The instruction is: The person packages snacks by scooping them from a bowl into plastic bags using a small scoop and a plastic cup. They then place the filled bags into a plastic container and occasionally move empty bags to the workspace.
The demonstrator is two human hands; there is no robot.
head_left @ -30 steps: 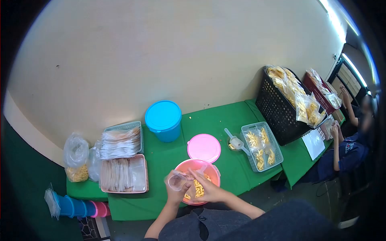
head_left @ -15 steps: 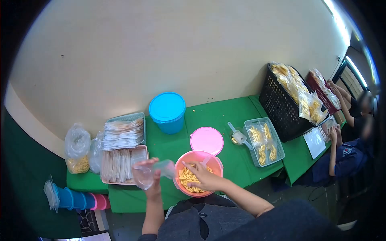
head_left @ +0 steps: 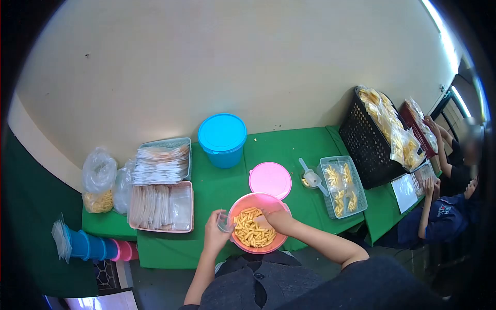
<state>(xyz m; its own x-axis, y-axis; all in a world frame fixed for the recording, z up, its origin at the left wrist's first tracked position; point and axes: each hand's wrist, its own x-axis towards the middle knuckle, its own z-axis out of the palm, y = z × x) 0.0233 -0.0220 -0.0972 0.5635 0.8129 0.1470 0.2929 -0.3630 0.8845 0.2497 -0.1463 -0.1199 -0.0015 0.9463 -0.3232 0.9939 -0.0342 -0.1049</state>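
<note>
In front of me stands a pink tub [head_left: 287, 211] with short yellow snack pieces [head_left: 252, 238] in it. My right hand [head_left: 280, 222] reaches inside the rim, its fingers closed round a pale scoop [head_left: 262, 221] that lies among the pieces. At the tub's left rim, my left hand [head_left: 216, 230] holds a clear plastic bag [head_left: 223, 221] with its rounded mouth open towards the tub. Behind the tub lies a round pink lid [head_left: 270, 180].
Left are trays of flat packets [head_left: 160, 165] and clear bags [head_left: 155, 207]. A blue lidded tub [head_left: 222, 139] stands behind. To the right are another scoop [head_left: 311, 178], a tray of filled bags [head_left: 343, 187] and a black basket [head_left: 369, 150]. Co-workers [head_left: 444, 217] are at far right.
My left hand has brought the plastic bag right to the tub's rim, its mouth now rounded open. My right hand has moved to the right inside the tub and closed on the scoop.
</note>
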